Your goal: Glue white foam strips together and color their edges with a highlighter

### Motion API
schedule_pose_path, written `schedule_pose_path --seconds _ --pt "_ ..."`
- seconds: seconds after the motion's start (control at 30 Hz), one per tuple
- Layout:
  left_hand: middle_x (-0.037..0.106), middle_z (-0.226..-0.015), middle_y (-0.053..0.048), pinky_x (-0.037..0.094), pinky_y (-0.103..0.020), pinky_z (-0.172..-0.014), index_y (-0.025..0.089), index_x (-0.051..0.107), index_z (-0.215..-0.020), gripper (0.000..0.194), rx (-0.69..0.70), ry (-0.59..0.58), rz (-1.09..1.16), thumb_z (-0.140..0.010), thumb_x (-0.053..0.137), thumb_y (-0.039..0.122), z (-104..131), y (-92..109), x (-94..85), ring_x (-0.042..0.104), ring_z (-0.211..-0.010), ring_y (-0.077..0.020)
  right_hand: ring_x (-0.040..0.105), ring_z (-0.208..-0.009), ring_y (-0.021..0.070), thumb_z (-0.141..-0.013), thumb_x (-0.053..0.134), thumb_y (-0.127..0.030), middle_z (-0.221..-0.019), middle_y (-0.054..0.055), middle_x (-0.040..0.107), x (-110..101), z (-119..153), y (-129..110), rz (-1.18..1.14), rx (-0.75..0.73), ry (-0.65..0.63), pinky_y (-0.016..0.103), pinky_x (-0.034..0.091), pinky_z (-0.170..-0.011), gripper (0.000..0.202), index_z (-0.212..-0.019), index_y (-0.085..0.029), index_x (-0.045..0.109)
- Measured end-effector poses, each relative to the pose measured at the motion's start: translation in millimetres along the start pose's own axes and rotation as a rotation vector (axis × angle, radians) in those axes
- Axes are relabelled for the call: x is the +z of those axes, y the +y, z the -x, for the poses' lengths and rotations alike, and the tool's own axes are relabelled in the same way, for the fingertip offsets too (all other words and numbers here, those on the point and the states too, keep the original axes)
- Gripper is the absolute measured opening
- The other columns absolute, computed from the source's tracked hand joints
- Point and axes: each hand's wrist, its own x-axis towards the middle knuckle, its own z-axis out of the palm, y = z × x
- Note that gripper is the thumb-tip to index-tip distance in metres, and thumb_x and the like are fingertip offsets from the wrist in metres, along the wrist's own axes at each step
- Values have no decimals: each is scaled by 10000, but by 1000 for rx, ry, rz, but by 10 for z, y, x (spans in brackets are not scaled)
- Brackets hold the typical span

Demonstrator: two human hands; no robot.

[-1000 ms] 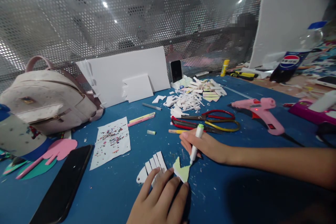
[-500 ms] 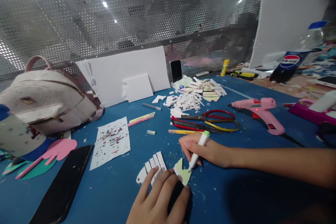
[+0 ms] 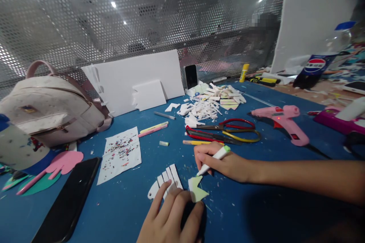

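Observation:
My right hand (image 3: pixel 219 161) is closed around a white marker with a green end (image 3: pixel 213 160). The marker slants down to the left, its tip at the upper edge of a notched tail-shaped foam piece (image 3: pixel 196 190), which is coloured pale green. My left hand (image 3: pixel 173 212) lies palm down with its fingers apart. Its fingertips rest over white foam strips (image 3: pixel 173 174) set side by side with a rounded end piece (image 3: pixel 154 190), like a fish body. The tail-shaped piece sits just right of the left fingers; whether they touch it is hard to tell.
Scissors (image 3: pixel 241 132), a red utility knife (image 3: pixel 205 134) and a foam scrap pile (image 3: pixel 202 110) lie beyond my hands. A pink glue gun (image 3: pixel 282 119) is at right. A speckled paper sheet (image 3: pixel 121 155), black phone (image 3: pixel 68 201) and backpack (image 3: pixel 54 106) are at left.
The tail-shaped piece has turned, so its notch now faces right. The marker tip has moved left and up to its upper edge, and the marker leans lower. My left fingers have shifted slightly.

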Motion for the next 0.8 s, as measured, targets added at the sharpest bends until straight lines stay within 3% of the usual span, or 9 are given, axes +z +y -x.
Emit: schedule_pose_path --seconds 0.17,0.4,0.6,0.7,0.8 --pt "654 -1087 -24 240 -395 -1257 245 721 -1147 285 -18 19 18 -1020 474 306 5 4 5 602 -1100 -195 497 -490 92 -1016 451 -611 -631 -8 563 -15 22 29 -39 -44 4 214 376 -467 585 -686 -153 607" --pt "637 -1109 -26 251 -382 -1246 221 717 -1163 303 -64 -12 51 -1018 477 337 21 12 -11 586 -1096 -203 447 -416 73 -1035 432 -580 -518 -11 532 -18 44 27 -67 -101 -37 189 335 -413 641 -593 -145 591" --pt "615 -1205 -50 203 -420 -1238 176 619 -1367 413 32 -174 -63 -1032 470 366 69 -93 -71 542 -1188 -231 493 -382 88 -1013 431 -634 -490 -10 535 -50 66 22 -84 -182 -187 194 361 -387 666 -605 -143 620" --pt "612 -1214 -54 210 -412 -1233 163 598 -1391 458 35 -172 -83 -1022 491 412 72 -87 -86 543 -1186 -231 498 -376 92 -1014 415 -635 -486 -9 538 -67 66 18 -98 -203 -212 198 366 -384 669 -606 -146 618" --pt "603 -1147 -47 263 -410 -1221 195 650 -1315 371 -39 -114 -19 -1040 439 326 47 -19 -81 560 -1144 -215 468 -373 82 -1033 392 -602 -506 -14 529 -64 66 20 -103 -191 -164 192 336 -364 662 -593 -150 596"
